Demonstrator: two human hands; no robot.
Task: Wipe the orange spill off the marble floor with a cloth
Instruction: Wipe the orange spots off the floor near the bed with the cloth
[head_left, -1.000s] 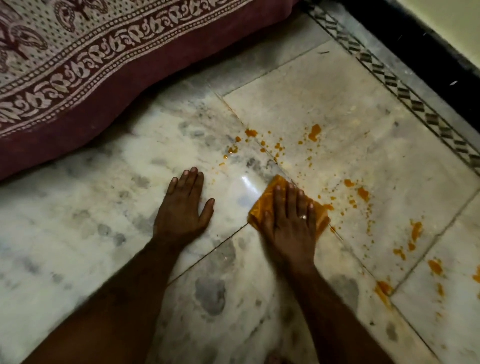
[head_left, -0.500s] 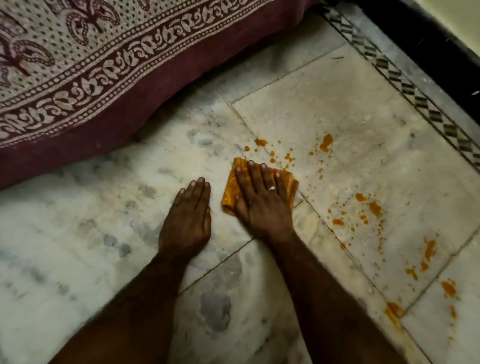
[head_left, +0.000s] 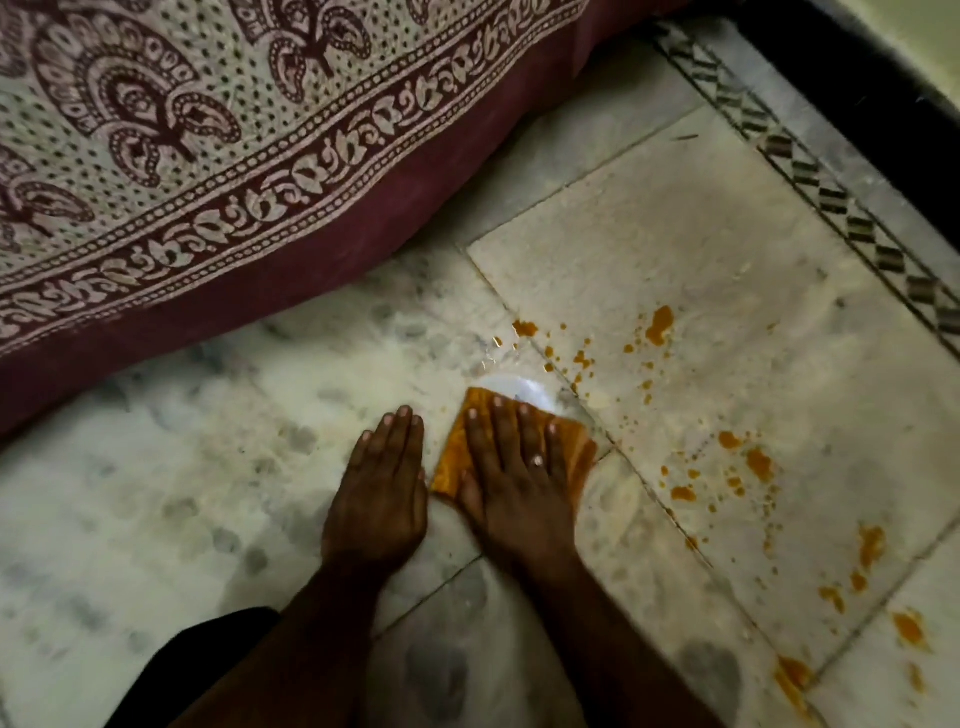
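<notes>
An orange cloth (head_left: 453, 452) lies flat on the white marble floor (head_left: 182, 493). My right hand (head_left: 519, 473) presses down on it with straight spread fingers, a ring on one finger. My left hand (head_left: 382, 488) rests flat on the floor just left of the cloth, fingers together. Orange spill drops and blotches (head_left: 660, 325) lie beyond the cloth, and more of the spill (head_left: 758, 462) trails to the right and down toward the lower right corner.
A maroon and cream patterned bedspread (head_left: 208, 171) hangs over the floor at the upper left. A patterned tile border (head_left: 831, 197) and a dark skirting (head_left: 857, 88) run along the upper right.
My right hand has slid the cloth to the left and away from me, close beside my left hand. The left hand's fingers have closed together. The view has shifted slightly.
</notes>
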